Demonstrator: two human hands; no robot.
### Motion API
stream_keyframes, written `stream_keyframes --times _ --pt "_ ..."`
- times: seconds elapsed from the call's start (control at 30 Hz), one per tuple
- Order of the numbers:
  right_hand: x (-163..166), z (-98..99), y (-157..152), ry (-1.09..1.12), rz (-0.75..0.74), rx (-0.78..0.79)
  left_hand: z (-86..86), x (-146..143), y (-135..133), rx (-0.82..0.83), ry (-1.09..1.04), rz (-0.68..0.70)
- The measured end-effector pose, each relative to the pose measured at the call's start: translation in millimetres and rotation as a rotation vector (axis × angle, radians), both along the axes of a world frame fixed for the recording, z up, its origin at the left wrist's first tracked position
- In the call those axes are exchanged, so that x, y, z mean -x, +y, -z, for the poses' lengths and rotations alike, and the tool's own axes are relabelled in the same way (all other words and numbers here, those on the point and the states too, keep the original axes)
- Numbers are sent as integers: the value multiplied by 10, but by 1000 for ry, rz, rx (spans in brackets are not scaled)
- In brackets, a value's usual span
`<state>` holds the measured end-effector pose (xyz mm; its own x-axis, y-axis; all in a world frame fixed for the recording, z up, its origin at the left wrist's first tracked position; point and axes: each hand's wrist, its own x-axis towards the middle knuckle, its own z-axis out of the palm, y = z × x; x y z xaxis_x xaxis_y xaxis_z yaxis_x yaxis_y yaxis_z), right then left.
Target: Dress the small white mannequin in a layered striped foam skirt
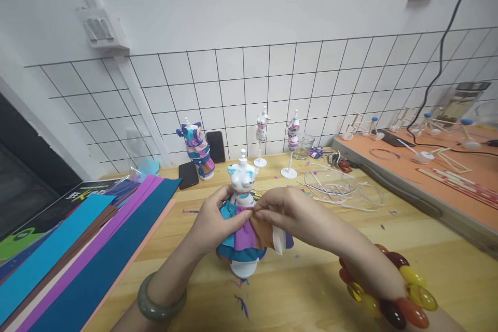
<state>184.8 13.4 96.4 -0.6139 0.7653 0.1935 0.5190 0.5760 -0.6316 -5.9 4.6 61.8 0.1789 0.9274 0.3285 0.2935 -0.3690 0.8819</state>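
With the near form point(243, 177) as the dial's centre, standing upright at the person's twelve o'clock, scraps point(241, 306) lie at six on the table point(206, 295). Coloured strips point(97, 254) fan out between eight and nine. Loops of cord point(334, 199) sprawl near three, and beyond them an orange board point(412, 158) bears small wheeled frames. A flat phone point(189, 175) lies at ten; behind it, near eleven, stand a dressed form point(200, 151) and an upright phone point(216, 147). Two slim forms point(293, 140) stand between twelve and one, with a glass point(305, 148) just past one.

The left hand point(213, 220) comes in from seven, thumb pressed on the skirt point(246, 236) at the waist, fingers curled around the form's side and partly hidden. The right hand point(290, 212) comes from four, wrist bent over, thumb and forefinger pinching the skirt's upper edge; it blocks some of the waist.

Counted: four forms, two phones, one glass, one bangle point(161, 312) on the left wrist, one beaded bracelet point(414, 314) on the right.
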Motion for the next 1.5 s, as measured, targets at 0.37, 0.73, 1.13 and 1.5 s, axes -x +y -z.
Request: stream_keyframes --times 0.37,0.73,1.13,1.5 --pt "27 52 39 30 97 -13 -6 31 -8 9 4 69" --pt "32 90 58 36 88 -21 -19 53 -13 14 11 124" --pt "49 74 17 17 78 -46 -47 -7 -62 2 97 31" --pt "53 126 76 81 116 -33 -33 37 -50 -173 351 -39"
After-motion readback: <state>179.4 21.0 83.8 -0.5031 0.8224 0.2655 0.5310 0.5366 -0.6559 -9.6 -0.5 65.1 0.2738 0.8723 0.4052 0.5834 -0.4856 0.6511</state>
